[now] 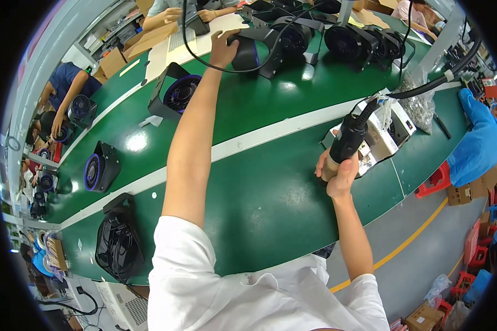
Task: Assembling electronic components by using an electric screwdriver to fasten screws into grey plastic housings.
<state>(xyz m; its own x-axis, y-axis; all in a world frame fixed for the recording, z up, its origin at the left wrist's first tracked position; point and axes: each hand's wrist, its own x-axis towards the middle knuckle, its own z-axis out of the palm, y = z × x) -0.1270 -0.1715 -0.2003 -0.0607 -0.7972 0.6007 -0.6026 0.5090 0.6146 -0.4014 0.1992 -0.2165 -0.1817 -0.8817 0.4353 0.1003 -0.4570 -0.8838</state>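
Note:
My left hand [225, 49] reaches to the far side of the green bench and grips the edge of a black fan [245, 54] with a bracket. Close to it stand more black bracketed fans [291, 38]. In my right hand [339, 172] is a black electric screwdriver [349, 138], its cable running up from its top end. The fingers wrap round its lighter lower part; its tip is hidden. Just beyond that hand sits a shiny metal box-like device [385, 135]. Left of my left forearm stands another fan [181, 92] in its bracket.
A pale strip [248, 142] runs along the green bench [259, 209]. A black fan with purple ring [96, 168] and a black mesh-like unit [117, 237] stand at left. A bag of small metal parts [418, 105] lies at right. Co-workers sit around; one person's hands [207, 15] are opposite.

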